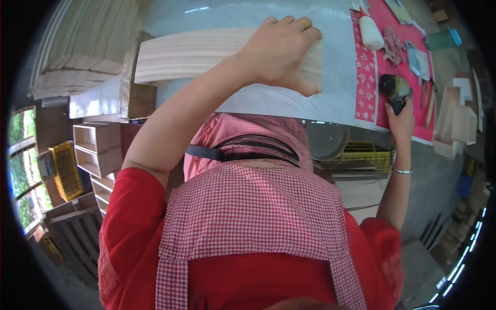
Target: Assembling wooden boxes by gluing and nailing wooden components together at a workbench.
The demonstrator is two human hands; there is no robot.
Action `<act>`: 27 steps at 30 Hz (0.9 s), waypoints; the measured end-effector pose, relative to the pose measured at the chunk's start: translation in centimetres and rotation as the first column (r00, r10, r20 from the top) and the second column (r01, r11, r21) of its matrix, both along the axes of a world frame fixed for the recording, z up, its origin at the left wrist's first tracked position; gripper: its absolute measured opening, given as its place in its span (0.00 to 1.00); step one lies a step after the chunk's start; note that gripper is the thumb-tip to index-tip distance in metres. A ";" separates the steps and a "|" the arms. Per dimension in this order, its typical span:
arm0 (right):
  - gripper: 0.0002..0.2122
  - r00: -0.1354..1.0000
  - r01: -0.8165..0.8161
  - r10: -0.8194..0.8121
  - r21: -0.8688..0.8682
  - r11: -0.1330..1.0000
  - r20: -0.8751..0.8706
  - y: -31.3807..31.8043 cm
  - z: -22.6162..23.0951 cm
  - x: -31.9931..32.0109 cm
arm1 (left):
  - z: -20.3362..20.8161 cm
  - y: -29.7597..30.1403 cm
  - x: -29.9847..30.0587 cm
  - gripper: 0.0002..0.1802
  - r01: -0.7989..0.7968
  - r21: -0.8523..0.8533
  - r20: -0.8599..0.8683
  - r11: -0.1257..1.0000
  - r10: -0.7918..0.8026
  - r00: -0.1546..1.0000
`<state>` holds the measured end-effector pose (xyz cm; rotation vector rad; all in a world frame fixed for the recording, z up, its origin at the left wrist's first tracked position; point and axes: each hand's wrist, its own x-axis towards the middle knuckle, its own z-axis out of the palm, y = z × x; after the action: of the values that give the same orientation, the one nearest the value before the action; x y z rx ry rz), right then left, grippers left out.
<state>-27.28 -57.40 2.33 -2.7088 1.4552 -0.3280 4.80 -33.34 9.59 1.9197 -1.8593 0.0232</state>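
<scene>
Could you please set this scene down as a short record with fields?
Left hand: spread across the pale board, near its right end
Right hand: holding what looks like a tape dispenser
Surface: table, with a pink mat at its right
On mat: white bottle with a red tip, crumpled cloth
Left of board: stacked wood

A red-tipped white bottle (371, 34) lies near a crumpled cloth (393, 47), a yellow crate (66, 170) near a window (23, 164).
</scene>
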 end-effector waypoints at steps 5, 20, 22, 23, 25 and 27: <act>0.23 0.992 0.090 -0.065 0.255 0.963 -0.104 -2.5 2.9 -0.4 | -0.2 0.0 -0.6 0.46 -0.027 0.048 -0.044 0.998 0.030 0.999; 0.18 0.903 -0.364 0.430 0.492 0.790 -0.022 9.9 19.4 6.9 | 0.2 0.0 -0.4 0.51 -0.013 0.178 0.004 0.984 0.012 1.000; 0.18 0.897 -0.366 0.440 0.504 0.782 -0.032 10.2 19.5 7.4 | 0.2 0.0 -0.5 0.51 -0.017 0.181 0.002 0.983 0.017 1.000; 0.18 0.894 -0.365 0.446 0.518 0.773 -0.035 10.2 19.5 7.6 | 0.2 0.0 -0.6 0.50 -0.018 0.188 0.003 0.982 0.018 1.000; 0.18 0.890 -0.365 0.454 0.534 0.763 -0.040 10.8 19.5 8.0 | 0.2 0.1 -0.6 0.50 -0.020 0.198 0.002 0.980 0.020 1.000; 0.17 0.845 -0.496 0.533 0.433 0.753 0.041 11.9 20.2 8.6 | 0.1 0.2 -0.6 0.49 -0.022 0.193 -0.002 0.981 0.023 1.000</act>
<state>-18.65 -45.46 22.52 -2.6149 0.6164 0.1326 4.17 -33.12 9.73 2.0674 -1.8973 -0.1592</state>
